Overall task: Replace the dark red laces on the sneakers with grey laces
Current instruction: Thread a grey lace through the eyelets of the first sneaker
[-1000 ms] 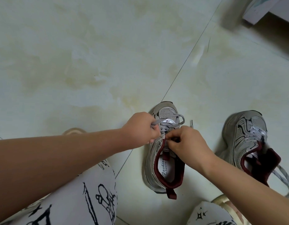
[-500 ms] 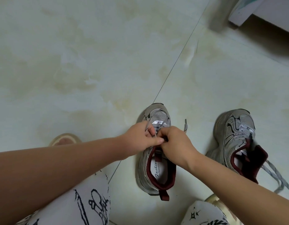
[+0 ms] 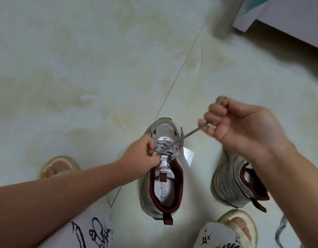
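A grey sneaker (image 3: 162, 187) with a dark red lining stands on the floor in front of me, toe pointing away. A grey lace (image 3: 187, 136) crosses its upper eyelets. My left hand (image 3: 141, 153) pinches the lace at the sneaker's left side, near the tongue. My right hand (image 3: 240, 127) is raised to the right of the toe and grips the lace's free end, drawn taut. The second sneaker (image 3: 237, 183) stands to the right, partly hidden behind my right forearm. No dark red lace is in view.
Pale tiled floor (image 3: 101, 68) stretches ahead. A white furniture corner (image 3: 279, 18) sits at the top right. My sandalled feet (image 3: 58, 167) flank the shoes, the right foot (image 3: 238, 228) near the second sneaker. Loose grey lace (image 3: 281, 230) trails at the lower right.
My right hand has lifted away from the tongue, up and to the right, drawing the grey lace end out taut. My left hand stays at the eyelets.
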Demonstrator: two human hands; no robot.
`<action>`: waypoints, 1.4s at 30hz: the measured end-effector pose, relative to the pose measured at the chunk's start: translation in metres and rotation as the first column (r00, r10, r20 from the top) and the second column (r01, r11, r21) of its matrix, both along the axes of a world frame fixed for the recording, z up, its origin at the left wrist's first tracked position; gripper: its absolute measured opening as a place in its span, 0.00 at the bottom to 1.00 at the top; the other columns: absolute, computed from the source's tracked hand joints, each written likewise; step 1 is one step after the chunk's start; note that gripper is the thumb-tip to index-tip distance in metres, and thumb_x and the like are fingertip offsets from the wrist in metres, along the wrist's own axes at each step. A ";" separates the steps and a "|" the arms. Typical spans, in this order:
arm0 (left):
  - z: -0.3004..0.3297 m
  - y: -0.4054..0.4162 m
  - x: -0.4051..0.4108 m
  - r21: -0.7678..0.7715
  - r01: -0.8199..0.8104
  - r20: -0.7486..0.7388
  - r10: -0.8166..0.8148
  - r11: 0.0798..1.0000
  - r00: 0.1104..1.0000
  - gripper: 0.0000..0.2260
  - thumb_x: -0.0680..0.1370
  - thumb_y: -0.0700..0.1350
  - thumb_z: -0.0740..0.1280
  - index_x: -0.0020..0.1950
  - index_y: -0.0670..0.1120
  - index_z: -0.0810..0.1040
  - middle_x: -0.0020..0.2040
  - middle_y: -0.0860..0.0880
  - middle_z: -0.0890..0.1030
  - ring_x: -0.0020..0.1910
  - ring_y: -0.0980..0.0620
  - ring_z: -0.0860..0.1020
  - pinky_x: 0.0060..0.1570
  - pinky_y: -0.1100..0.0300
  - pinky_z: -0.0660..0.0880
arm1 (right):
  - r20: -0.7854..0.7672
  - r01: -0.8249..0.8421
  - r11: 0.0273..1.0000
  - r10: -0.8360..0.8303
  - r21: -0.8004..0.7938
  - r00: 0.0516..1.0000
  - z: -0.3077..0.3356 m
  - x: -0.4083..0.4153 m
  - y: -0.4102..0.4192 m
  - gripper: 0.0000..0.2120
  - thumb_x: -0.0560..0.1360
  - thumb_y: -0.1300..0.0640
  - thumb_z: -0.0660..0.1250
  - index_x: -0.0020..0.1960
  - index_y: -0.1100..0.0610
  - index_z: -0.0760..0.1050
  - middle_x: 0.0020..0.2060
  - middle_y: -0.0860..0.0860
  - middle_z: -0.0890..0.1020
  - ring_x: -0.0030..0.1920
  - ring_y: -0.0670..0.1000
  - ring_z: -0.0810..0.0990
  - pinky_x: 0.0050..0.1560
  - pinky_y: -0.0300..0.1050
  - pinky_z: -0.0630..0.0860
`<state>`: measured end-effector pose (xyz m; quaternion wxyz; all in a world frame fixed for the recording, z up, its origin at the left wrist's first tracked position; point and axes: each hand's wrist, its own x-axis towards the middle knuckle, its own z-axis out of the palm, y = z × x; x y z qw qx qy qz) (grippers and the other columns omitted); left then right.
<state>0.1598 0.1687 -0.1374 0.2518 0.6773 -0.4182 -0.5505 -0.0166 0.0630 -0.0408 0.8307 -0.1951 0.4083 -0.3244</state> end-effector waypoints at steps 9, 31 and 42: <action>0.008 -0.009 -0.009 -0.403 0.497 0.613 -0.177 0.768 0.770 0.05 0.68 0.41 0.62 0.39 0.47 0.77 0.44 0.49 0.73 0.42 0.54 0.69 0.36 0.67 0.65 | -0.316 0.028 0.995 -0.057 -0.094 0.947 -0.001 0.002 -0.009 0.14 0.79 0.62 0.52 0.36 0.57 0.67 0.26 0.50 0.70 0.27 0.48 0.65 0.37 0.41 0.69; 0.035 -0.051 0.029 -0.113 -0.424 0.128 0.436 0.899 0.891 0.06 0.79 0.39 0.58 0.55 0.44 0.68 0.36 0.46 0.70 0.29 0.50 0.68 0.30 0.59 0.71 | -0.961 -0.803 0.562 0.050 -0.198 0.272 -0.054 -0.001 0.032 0.06 0.77 0.59 0.62 0.45 0.54 0.77 0.32 0.44 0.72 0.38 0.48 0.70 0.40 0.41 0.66; 0.025 -0.020 0.004 -0.254 0.417 0.774 -0.076 0.873 0.629 0.03 0.70 0.47 0.69 0.42 0.51 0.79 0.43 0.50 0.72 0.45 0.47 0.72 0.47 0.53 0.61 | -0.994 -0.982 0.169 -0.088 -0.079 0.065 -0.058 0.004 0.042 0.12 0.78 0.58 0.56 0.53 0.56 0.78 0.45 0.55 0.79 0.49 0.56 0.75 0.47 0.47 0.69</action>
